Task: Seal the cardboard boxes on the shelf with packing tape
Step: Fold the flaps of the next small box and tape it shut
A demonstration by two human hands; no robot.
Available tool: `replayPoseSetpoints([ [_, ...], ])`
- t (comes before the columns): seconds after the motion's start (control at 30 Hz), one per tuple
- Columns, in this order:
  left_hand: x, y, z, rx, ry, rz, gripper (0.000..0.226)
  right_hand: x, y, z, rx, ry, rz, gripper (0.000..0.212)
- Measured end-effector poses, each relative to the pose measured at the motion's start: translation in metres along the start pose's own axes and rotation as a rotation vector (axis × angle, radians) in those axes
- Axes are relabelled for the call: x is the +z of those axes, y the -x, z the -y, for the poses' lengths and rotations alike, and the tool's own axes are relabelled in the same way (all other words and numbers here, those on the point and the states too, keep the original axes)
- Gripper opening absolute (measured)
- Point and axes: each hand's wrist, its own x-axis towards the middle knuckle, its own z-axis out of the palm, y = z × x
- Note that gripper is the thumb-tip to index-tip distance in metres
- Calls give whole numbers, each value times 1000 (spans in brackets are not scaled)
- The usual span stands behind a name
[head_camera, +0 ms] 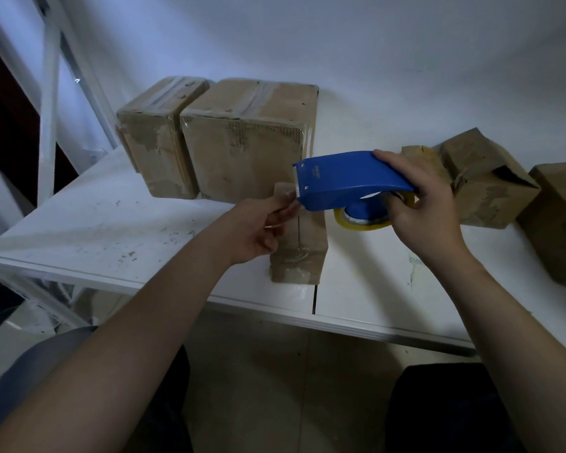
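A blue tape dispenser (347,183) with a roll of clear yellowish tape (361,222) hangs above the white shelf (95,223). My right hand (422,207) grips its rear end. My left hand (258,230) pinches the tape end at the dispenser's toothed blade. Right under the hands lies a small narrow cardboard box (303,253), with clear tape showing on its near end. Two taped boxes, a smaller one (157,135) and a larger one (245,142), stand side by side at the back left.
To the right sit a crumpled box with a gaping flap (484,181) and another box (559,223) at the frame's edge. The shelf's front edge (340,322) runs across the middle. A white metal upright (48,103) rises at the left. My knees are below.
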Motion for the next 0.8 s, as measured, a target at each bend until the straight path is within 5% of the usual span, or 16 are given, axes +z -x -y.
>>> replayPoseSetpoints([
  [0.4,-15,2,5,-92,-26,-91,45,8,2,1,-77,35,24,72],
  [0.63,-16,6,5,80,-272,-298,17,11,7,-7,-141,117,38,70],
  [0.8,-14,14,12,170,-417,-327,20,12,16,-14,-188,187,67,70],
])
